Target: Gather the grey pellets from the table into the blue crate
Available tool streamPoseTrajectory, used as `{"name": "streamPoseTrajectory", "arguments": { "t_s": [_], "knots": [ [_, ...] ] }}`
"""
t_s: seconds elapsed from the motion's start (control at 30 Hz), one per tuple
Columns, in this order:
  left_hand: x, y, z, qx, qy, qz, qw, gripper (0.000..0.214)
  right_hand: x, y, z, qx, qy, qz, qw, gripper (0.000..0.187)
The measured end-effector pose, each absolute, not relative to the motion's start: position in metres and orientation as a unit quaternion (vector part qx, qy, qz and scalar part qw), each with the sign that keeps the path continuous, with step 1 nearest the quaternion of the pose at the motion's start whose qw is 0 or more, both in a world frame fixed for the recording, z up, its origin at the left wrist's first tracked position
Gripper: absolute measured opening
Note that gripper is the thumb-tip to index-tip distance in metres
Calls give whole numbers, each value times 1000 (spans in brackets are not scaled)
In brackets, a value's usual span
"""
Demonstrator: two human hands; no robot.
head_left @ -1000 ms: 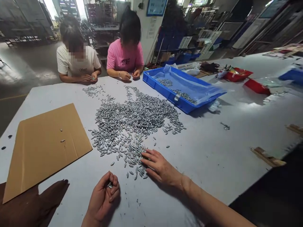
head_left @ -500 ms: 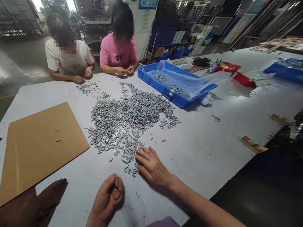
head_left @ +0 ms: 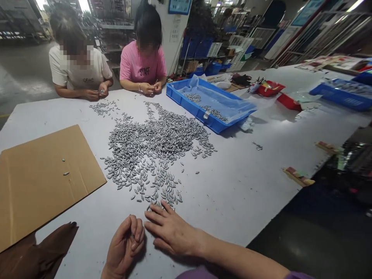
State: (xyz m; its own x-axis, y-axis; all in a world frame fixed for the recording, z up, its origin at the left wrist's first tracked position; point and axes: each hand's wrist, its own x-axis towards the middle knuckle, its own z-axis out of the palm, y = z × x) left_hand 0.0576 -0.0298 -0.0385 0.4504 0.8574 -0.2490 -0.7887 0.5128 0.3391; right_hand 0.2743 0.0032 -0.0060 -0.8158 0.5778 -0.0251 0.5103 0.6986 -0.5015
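A wide heap of small grey spindle-shaped pieces (head_left: 162, 135) lies on the white table (head_left: 221, 201), thinning out toward me. My right hand (head_left: 176, 230) is flat and open, palm down, its fingertips at the near edge of the scattered pieces. Any pieces under its palm are hidden. Just left of it, my left hand (head_left: 124, 244) rests with its fingers curled closed. A bit of grey shows inside the curl, apparently some of the same small pieces; how many is hidden.
A brown cardboard sheet (head_left: 43, 190) with two loose pieces on it lies at left, dark brown cloth (head_left: 52, 252) below. A lined blue tray (head_left: 200, 112) holds more pieces. Across the table two people (head_left: 143, 66) handle small pieces. Red bins (head_left: 270, 88) stand farther right.
My right hand has drawn back toward me and left, next to my left hand, and some grey pieces at the near end have shifted. My left hand stays closed.
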Motion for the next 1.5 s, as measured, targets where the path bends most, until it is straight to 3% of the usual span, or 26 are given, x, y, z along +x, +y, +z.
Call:
{"name": "streamPoseTrajectory", "arguments": {
  "t_s": [0.2,0.37,0.77,0.9,1.0,1.13,1.3,1.5],
  "knots": [
    [56,-28,-31,74,205,499,839,35,324,9,-24,-378,-891,161,194,35],
    [53,-26,-27,69,222,523,820,36,345,17,-29,-436,-862,122,228,35],
    [52,-27,-25,81,235,530,811,37,335,-3,-36,-438,-859,117,238,30],
    [52,-28,-24,86,238,531,809,37,309,-5,-31,-430,-880,112,166,47],
    [52,-28,-23,90,242,539,802,37,293,-17,-26,-370,-907,152,130,45],
    [51,-28,-23,85,244,543,799,36,299,-30,-25,-333,-908,176,184,33],
    [50,-28,-21,83,243,550,795,37,325,-10,-36,-421,-858,119,270,36],
    [48,-27,-20,88,244,567,782,35,308,24,-41,-466,-860,96,184,46]
  ]
}}
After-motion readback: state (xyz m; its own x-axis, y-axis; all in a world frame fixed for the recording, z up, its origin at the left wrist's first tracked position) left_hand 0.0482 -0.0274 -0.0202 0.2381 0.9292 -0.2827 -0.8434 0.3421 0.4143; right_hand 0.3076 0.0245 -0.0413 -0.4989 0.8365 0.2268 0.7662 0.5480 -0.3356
